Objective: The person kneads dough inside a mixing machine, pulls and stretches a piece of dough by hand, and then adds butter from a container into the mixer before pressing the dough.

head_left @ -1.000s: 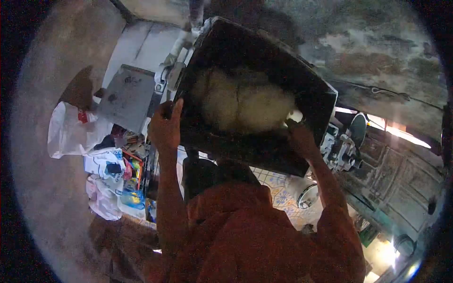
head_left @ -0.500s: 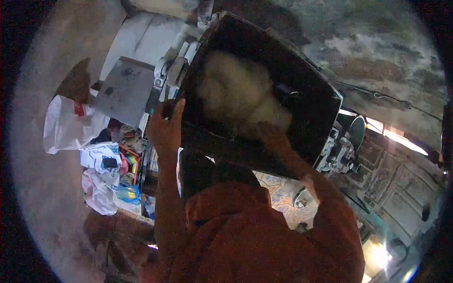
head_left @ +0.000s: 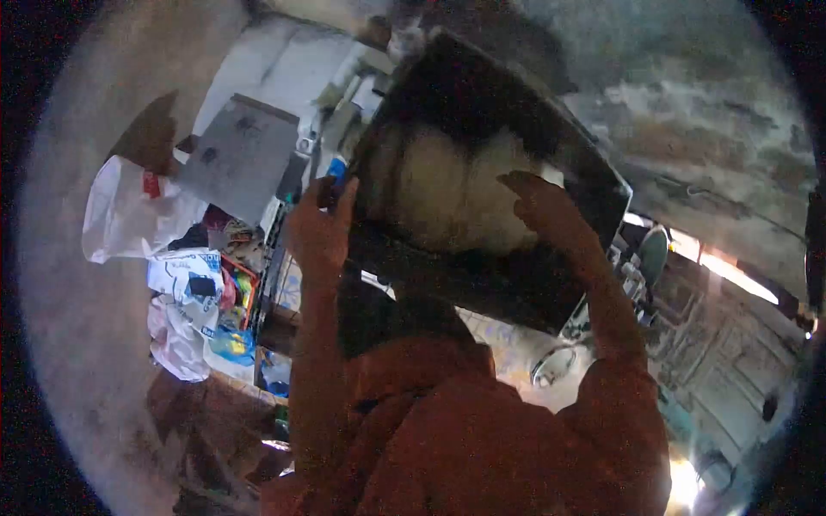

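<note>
A pale, lumpy mass (head_left: pixel 443 193), much like dough, lies inside a dark, deep bin (head_left: pixel 508 284). My right hand (head_left: pixel 542 206) reaches over the right part of the mass with its fingers stretched leftward; whether they touch it is hard to tell. At the bin's left edge is my left hand (head_left: pixel 320 224), its thumb on the bin side and its fingers on the outer side, closed around the edge. Close to those fingertips shows a small blue item (head_left: pixel 336 168), which I cannot identify.
Left of the bin is a flat grey panel (head_left: pixel 241 159). Beyond it sit a white bag (head_left: pixel 125 215) and several printed plastic bags (head_left: pixel 185 279). Machine parts (head_left: pixel 632 275) stand at the right, beside an old door (head_left: pixel 723 353). A round pale object (head_left: pixel 555 365) is below the bin.
My right hand has moved up and right from the mass's lower edge. The mass now shows two mounds with a dip between them. The blue item has come into view by my left hand.
</note>
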Demonstrator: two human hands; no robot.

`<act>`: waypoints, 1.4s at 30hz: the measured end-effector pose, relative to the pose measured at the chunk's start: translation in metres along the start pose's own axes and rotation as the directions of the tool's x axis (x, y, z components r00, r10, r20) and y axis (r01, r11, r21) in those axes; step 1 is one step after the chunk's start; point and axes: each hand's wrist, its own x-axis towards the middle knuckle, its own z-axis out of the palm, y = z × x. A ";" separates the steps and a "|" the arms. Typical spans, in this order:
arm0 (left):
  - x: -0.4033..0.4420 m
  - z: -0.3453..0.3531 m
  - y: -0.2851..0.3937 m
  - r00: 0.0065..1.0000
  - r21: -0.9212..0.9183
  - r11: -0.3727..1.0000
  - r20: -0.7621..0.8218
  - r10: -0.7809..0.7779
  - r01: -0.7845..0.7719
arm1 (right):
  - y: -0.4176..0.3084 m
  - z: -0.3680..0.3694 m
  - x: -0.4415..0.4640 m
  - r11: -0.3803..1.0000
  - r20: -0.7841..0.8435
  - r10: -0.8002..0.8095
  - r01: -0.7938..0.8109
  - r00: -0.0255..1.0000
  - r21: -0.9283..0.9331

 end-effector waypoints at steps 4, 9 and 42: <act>0.004 -0.003 0.007 0.998 -0.109 0.993 0.029 -0.050 0.053 | 0.004 -0.026 -0.072 0.966 -0.137 0.141 -0.106 0.981 0.235; 0.004 0.002 0.001 0.999 -0.145 0.989 -0.017 0.037 -0.039 | 0.017 -0.001 -0.109 0.859 0.049 0.505 -0.508 0.861 0.062; 0.004 0.002 0.004 0.999 -0.062 0.998 -0.048 -0.003 0.000 | 0.001 0.061 -0.081 0.933 -0.003 0.232 -0.222 0.973 0.283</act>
